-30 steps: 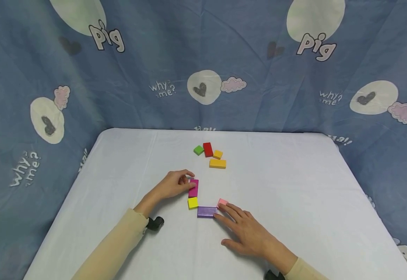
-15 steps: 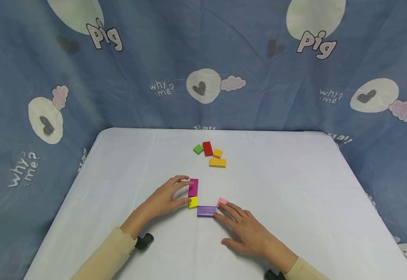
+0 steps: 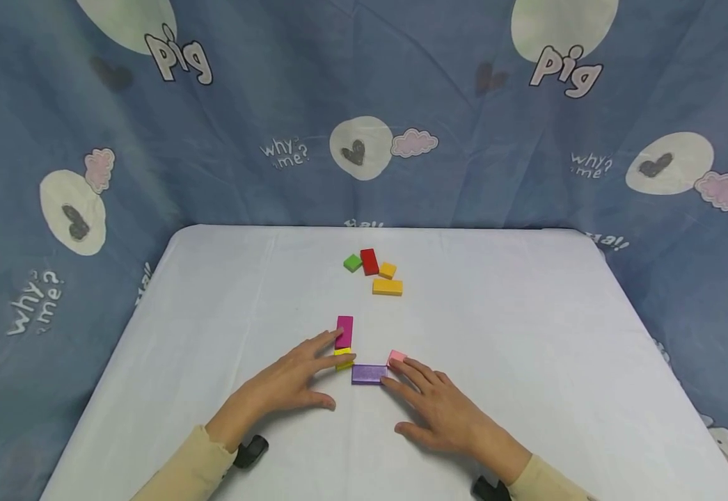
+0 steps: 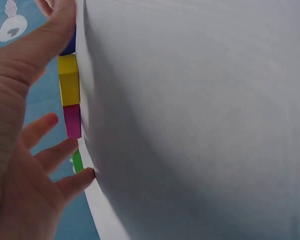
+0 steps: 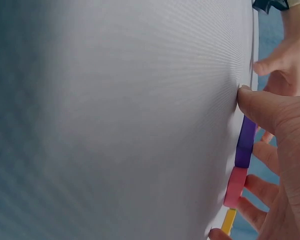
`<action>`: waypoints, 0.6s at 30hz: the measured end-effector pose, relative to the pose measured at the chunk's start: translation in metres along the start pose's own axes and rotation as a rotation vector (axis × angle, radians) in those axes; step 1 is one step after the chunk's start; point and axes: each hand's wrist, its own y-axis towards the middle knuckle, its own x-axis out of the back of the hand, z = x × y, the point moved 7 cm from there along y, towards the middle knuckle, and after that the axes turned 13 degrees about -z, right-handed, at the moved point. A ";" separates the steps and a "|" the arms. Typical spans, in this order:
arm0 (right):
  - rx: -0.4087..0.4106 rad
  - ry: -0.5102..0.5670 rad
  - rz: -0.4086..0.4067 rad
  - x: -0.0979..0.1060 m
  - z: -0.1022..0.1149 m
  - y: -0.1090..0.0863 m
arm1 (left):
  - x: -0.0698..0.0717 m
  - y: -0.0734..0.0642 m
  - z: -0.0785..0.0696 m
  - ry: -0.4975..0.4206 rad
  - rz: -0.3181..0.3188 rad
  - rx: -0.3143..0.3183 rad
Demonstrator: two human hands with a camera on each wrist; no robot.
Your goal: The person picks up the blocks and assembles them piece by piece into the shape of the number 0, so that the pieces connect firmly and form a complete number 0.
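Note:
A magenta block, a yellow block and a purple block form an L on the white table, with a small pink block at the purple one's far right corner. Spread over the left side is my left hand; one fingertip overlaps the yellow block, another the magenta block's edge, and the thumb stays apart. My right hand has its fingers extended, tips at the pink block and the purple block's right end. In the right wrist view, fingers lie beside the pink block.
Farther back on the table lie a green block, a red block, a small orange block and a longer orange block. A blue printed cloth hangs behind the table's far edge.
My left hand has come nearer along the row, from the magenta block to over the yellow one, its fingers spreading out. The right hand has stayed in place.

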 end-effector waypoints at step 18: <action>-0.022 -0.010 0.034 -0.002 0.000 0.001 | -0.006 0.000 -0.001 0.024 0.033 0.016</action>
